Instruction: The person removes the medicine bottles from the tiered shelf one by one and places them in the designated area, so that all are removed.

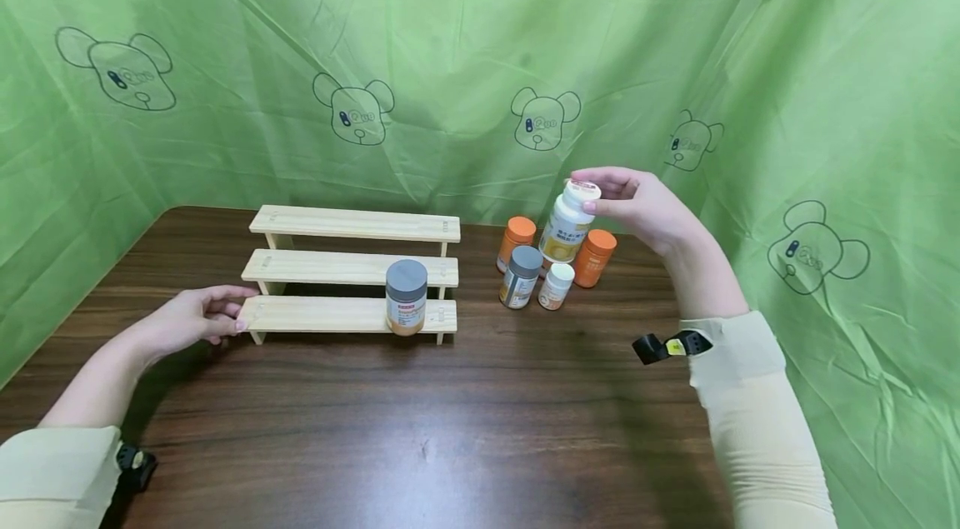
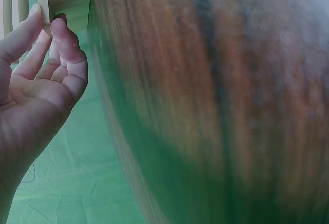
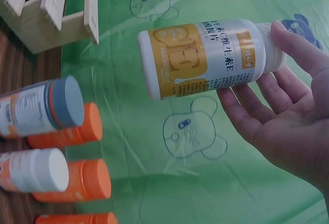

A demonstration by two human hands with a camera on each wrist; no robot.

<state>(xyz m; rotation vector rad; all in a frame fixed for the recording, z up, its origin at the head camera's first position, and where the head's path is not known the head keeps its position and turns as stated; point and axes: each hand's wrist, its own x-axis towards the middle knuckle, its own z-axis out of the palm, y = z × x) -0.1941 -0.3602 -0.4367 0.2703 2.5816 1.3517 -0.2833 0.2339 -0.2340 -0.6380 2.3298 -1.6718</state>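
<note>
My right hand (image 1: 637, 200) grips a white pill bottle (image 1: 567, 225) with a yellow label by its cap end, thumb on one side and fingers on the other. In the right wrist view the bottle (image 3: 205, 57) hangs above the other bottles, against the green cloth. With thumb and fingers my left hand (image 1: 183, 319) pinches the left end of the lowest step of a three-step wooden rack (image 1: 315, 314); the left wrist view shows the fingers at the rack's corner (image 2: 45, 0). A grey-capped jar (image 1: 407, 300) stands upright on the right part of that lowest step.
Right of the rack, on the dark wooden table (image 1: 420, 429), stand a grey-capped bottle (image 1: 521, 279), a small white-capped bottle (image 1: 556, 287), and orange bottles, one (image 1: 517, 242) at the left and another (image 1: 595, 258) at the right. Green cloth (image 1: 450, 54) hangs behind.
</note>
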